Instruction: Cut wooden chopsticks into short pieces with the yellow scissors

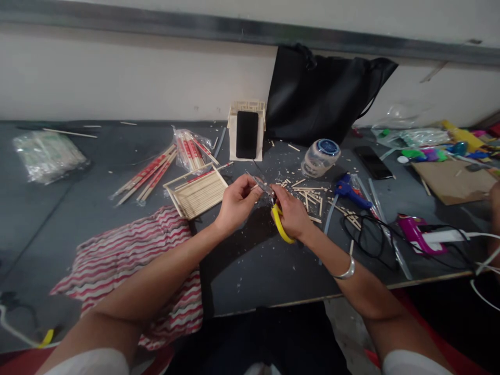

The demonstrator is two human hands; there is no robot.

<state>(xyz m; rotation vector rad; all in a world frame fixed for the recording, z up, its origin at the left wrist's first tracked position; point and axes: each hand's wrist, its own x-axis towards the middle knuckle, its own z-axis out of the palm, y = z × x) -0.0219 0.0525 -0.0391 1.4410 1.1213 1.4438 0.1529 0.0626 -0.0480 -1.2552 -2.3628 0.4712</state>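
Observation:
My right hand (294, 213) is closed round the yellow handles of a pair of scissors (278, 221), whose blades point up and left toward my left hand. My left hand (235, 203) pinches a thin stick (255, 182) at the blades. Both hands meet over the dark table (250, 271), just right of a flat panel of wooden sticks (197, 194). Short cut stick pieces (308, 194) lie scattered beyond my right hand. A silver bangle (346, 271) sits on my right wrist.
A red-striped cloth (128, 260) lies at the left front. Wrapped chopsticks (150, 174), a phone on a small stand (247, 133), a black bag (320, 94), a jar (320, 156), a blue glue gun (349, 191) and a pink glue gun (417, 234) with cables surround the hands.

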